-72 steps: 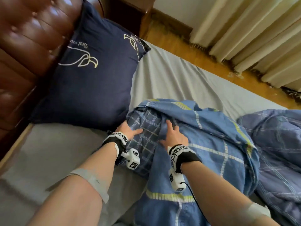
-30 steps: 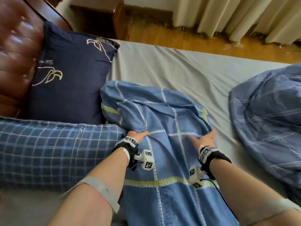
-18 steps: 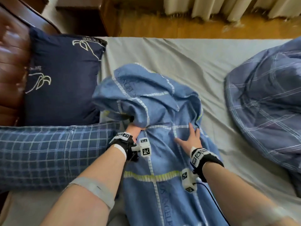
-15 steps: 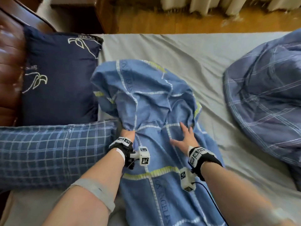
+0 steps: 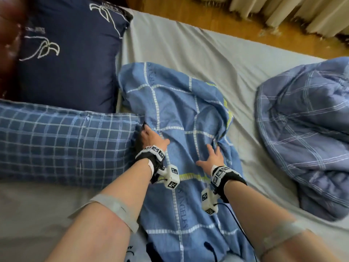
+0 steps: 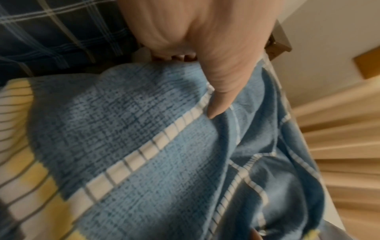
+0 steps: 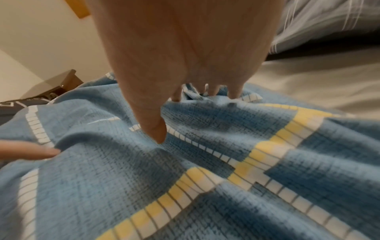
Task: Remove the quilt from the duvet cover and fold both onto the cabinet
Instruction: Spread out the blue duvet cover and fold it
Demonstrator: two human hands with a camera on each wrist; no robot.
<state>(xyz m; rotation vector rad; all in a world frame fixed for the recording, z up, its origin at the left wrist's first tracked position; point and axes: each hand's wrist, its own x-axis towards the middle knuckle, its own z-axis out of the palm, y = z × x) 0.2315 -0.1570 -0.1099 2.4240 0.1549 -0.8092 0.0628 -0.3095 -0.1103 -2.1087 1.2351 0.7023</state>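
A light-blue checked cover (image 5: 179,114) with white and yellow stripes lies crumpled flat on the bed in front of me. My left hand (image 5: 154,136) holds its left edge beside the plaid pillow. In the left wrist view the thumb (image 6: 218,100) lies on top of the cover (image 6: 144,146) and the fingers curl over its edge. My right hand (image 5: 208,157) lies spread on the cover, fingers straight; in the right wrist view its fingertips (image 7: 234,92) press into the cloth (image 7: 185,178). A lavender-blue plaid quilt (image 5: 306,133) lies bunched at the right, apart from both hands.
A dark-blue plaid pillow (image 5: 56,140) lies at my left, touching the cover. A navy pillow (image 5: 66,53) leans on the brown headboard (image 5: 7,35). Grey sheet (image 5: 188,44) shows beyond the cover. Wooden floor (image 5: 207,17) and cream curtains (image 5: 302,12) lie past the bed's far edge.
The cover's raised, billowing far end has dropped flat onto the bed. My left hand has shifted to the cover's left edge; my right hand stays spread on the cloth.
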